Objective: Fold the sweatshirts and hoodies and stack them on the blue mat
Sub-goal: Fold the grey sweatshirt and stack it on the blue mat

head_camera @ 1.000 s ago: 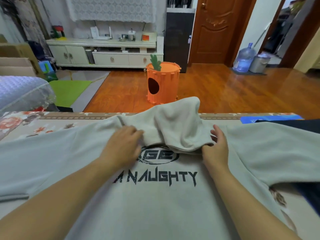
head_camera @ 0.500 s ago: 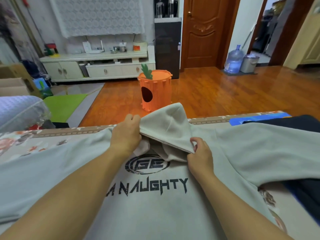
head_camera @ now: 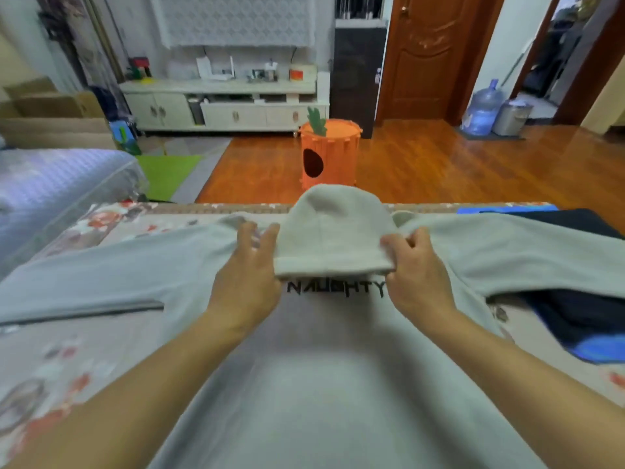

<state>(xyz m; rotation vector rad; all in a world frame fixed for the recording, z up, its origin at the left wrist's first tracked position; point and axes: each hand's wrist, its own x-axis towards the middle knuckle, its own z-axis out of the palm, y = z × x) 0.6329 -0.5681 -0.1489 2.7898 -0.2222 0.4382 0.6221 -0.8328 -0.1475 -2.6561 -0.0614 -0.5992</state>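
A light grey hoodie (head_camera: 321,367) lies front up on the floral-covered table (head_camera: 67,360), both sleeves spread out sideways. Its hood (head_camera: 334,238) is folded down flat over the chest, hiding the round logo; the word NAUGHTY shows just below it. My left hand (head_camera: 243,282) lies against the hood's lower left corner with fingers straight; its thumb is hidden by the cloth. My right hand (head_camera: 419,275) pinches the hood's lower right corner. The blue mat (head_camera: 507,208) is at the right with a dark navy garment (head_camera: 575,313) on it, partly under the right sleeve (head_camera: 524,252).
Beyond the table's far edge stands an orange carrot-shaped bin (head_camera: 328,157) on the wooden floor. A covered sofa (head_camera: 50,184) sits at the left, a white cabinet (head_camera: 223,106) along the back wall, a water bottle (head_camera: 482,110) by the doorway.
Both hands have drawn the hood toward me and laid it flat on the chest, covering the logo. The left hand's fingers have straightened.
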